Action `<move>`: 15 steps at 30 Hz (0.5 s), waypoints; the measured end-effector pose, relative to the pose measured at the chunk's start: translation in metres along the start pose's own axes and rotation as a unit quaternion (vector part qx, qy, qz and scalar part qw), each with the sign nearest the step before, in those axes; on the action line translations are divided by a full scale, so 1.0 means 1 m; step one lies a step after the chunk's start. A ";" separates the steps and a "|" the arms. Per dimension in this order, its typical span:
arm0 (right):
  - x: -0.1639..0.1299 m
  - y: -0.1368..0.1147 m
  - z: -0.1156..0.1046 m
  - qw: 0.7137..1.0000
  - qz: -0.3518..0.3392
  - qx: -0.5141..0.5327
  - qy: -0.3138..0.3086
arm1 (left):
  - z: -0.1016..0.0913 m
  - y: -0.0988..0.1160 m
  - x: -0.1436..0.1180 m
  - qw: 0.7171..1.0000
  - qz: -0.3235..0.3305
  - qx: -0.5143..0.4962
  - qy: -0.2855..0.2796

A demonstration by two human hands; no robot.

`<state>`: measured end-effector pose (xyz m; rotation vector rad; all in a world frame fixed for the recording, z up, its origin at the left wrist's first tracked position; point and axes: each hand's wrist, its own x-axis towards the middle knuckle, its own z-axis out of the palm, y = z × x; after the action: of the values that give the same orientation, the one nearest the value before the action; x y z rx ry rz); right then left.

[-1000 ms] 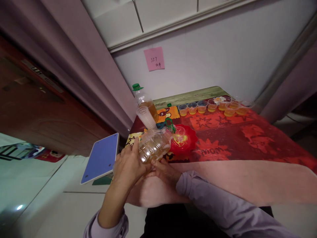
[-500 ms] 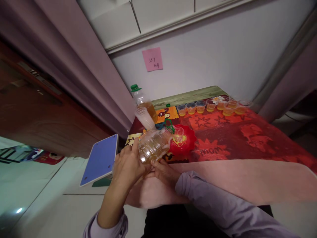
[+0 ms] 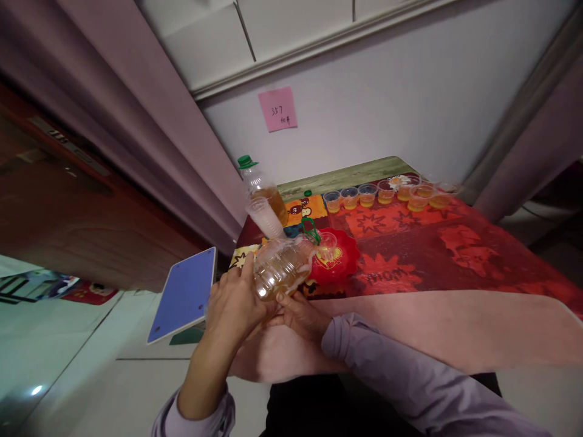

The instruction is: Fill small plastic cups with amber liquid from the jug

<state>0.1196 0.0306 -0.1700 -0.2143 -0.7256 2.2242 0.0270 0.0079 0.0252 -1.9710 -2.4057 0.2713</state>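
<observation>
Both hands hold a large clear plastic bottle [image 3: 285, 264], tilted onto its side with its neck pointing right; amber liquid lies inside. My left hand [image 3: 237, 298] wraps round the bottle's base end. My right hand [image 3: 300, 312] supports it from below, thumb against its side. A green handle ring [image 3: 310, 230] is on the neck. The bottle's mouth is at a clear plastic cup [image 3: 328, 243], which sits on a red scalloped plate [image 3: 348, 258]. Whether liquid is flowing is too faint to tell.
A second bottle [image 3: 276, 203] with a green cap stands behind a leaning stack of clear cups [image 3: 266, 218]. Several cups of amber liquid [image 3: 386, 193] line the table's far side. A small green cap [image 3: 308, 193] lies near them. A blue board [image 3: 184, 294] stands at left.
The view has shifted very slightly. My hands and the tilted bottle keep almost the same place over the plate.
</observation>
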 end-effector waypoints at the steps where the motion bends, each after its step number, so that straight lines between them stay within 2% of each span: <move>1: 0.000 0.000 0.000 1.000 0.001 0.000 0.000 | -0.001 0.001 0.000 1.000 -0.001 0.001 -0.004; 7: 0.000 0.000 0.001 1.000 -0.006 0.004 0.003 | -0.006 0.004 0.000 1.000 -0.007 0.003 -0.017; 15: 0.002 0.001 -0.002 1.000 -0.003 -0.003 -0.005 | -0.005 0.004 0.001 1.000 0.001 -0.009 0.003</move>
<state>0.1186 0.0323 -0.1718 -0.2042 -0.7387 2.2195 0.0310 0.0103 0.0292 -1.9782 -2.4102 0.2442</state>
